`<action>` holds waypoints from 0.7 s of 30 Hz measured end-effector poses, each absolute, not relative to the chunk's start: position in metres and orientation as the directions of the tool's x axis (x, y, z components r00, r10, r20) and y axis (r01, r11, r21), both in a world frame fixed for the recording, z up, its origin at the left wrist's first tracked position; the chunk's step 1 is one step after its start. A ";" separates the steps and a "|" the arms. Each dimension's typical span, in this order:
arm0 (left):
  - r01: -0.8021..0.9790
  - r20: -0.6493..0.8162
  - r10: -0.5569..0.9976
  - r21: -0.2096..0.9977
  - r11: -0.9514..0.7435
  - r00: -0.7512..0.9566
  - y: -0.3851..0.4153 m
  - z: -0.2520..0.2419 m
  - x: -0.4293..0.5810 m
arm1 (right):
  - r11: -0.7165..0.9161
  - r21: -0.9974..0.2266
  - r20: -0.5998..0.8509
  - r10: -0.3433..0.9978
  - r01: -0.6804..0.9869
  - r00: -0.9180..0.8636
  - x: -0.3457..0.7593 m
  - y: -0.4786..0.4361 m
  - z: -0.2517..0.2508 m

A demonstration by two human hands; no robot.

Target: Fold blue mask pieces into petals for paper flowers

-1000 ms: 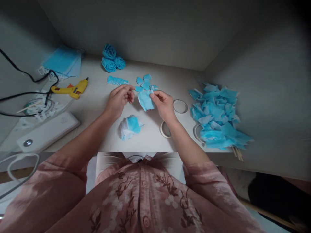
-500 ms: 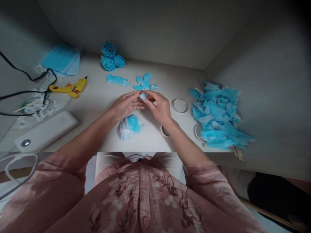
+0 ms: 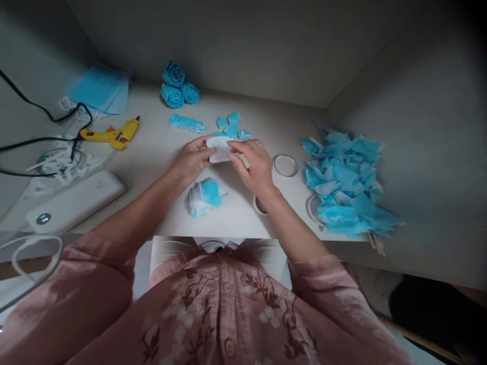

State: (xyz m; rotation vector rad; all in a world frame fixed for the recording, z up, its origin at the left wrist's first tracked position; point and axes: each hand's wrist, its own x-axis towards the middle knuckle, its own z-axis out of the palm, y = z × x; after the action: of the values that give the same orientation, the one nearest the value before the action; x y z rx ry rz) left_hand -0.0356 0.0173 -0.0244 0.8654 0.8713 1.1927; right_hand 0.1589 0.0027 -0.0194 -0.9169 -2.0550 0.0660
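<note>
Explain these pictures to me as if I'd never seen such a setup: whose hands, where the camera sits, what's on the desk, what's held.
There's no machine here, just one person's bare hands. The single camera is worn on the head, looking forward and down. The left hand holds a pale sheet above the desk; the right hand has its fingertips at the sheet's other edge, though whether they pinch it is unclear. On the desk's left are face masks, a yellow glue gun and a white power bank. Three blue flowers sit at the back, and a blue heap lies right.
</note>
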 end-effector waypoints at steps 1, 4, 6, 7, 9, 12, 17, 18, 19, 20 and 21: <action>-0.410 -0.093 0.986 0.900 0.144 0.142 0.018 -0.024 -0.036 | 0.720 -0.387 0.715 0.629 0.577 -0.305 0.161 0.004 -0.018; -0.446 -0.067 0.987 0.886 0.127 0.148 0.019 -0.021 -0.037 | 0.668 -0.504 0.714 0.679 0.547 -0.172 0.167 0.011 -0.017; -0.457 -0.058 0.985 0.880 0.127 0.161 0.018 -0.019 -0.037 | 0.631 -0.616 0.648 0.747 0.472 -0.151 0.171 0.016 -0.020; -0.461 -0.057 0.985 0.878 0.128 0.166 0.018 -0.019 -0.037 | 0.608 -0.673 0.605 0.780 0.421 -0.159 0.171 0.018 -0.021; -0.469 -0.059 0.983 0.873 0.134 0.172 0.018 -0.018 -0.037 | 0.562 -0.762 0.526 0.827 0.321 -0.199 0.171 0.020 -0.023; -0.481 -0.055 0.983 0.866 0.136 0.178 0.017 -0.018 -0.037 | 0.525 -0.816 0.471 0.846 0.241 -0.250 0.169 0.018 -0.022; -0.469 -0.066 0.978 0.870 0.153 0.195 0.018 -0.019 -0.037 | 0.497 -0.821 0.437 0.864 0.280 -0.249 0.167 0.014 -0.017; -0.464 -0.070 0.977 0.872 0.157 0.199 0.018 -0.019 -0.037 | 0.487 -0.823 0.432 0.871 0.291 -0.236 0.167 0.014 -0.017; -0.461 -0.074 0.977 0.873 0.162 0.202 0.017 -0.019 -0.037 | 0.478 -0.827 0.428 0.877 0.297 -0.220 0.167 0.014 -0.017; -0.458 -0.077 0.976 0.873 0.164 0.203 0.017 -0.019 -0.037 | 0.470 -0.831 0.427 0.882 0.296 -0.202 0.167 0.015 -0.017; -0.457 -0.077 0.976 0.874 0.164 0.203 0.017 -0.020 -0.036 | 0.464 -0.836 0.425 0.885 0.293 -0.187 0.167 0.015 -0.017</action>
State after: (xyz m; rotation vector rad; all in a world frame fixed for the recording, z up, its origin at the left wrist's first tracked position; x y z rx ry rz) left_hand -0.0365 0.0171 -0.0196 0.8395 0.7793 1.1842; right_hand 0.1665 0.0152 -0.0173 -1.0161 -1.7225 0.7485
